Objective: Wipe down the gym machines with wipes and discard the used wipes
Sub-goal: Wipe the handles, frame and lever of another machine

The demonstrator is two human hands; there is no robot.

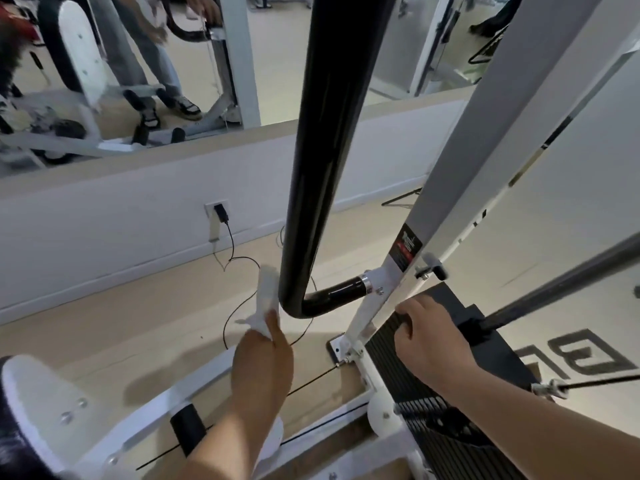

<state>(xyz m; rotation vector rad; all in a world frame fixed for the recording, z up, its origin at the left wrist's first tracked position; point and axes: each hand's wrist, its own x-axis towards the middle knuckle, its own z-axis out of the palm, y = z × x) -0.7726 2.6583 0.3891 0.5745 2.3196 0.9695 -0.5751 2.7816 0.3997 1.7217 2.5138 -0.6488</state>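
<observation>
A mirror is running above the white wall; a black plug is sitting in an outlet, its cable trailing across the beige floor.

We cannot read the blurred black sticker on the white upright. Large dark letters on the pale surface defeat us too.

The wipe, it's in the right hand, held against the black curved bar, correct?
No, the head view shows the wipe in the left hand, held against the black curved bar; the right hand grips the weight stack.
</observation>
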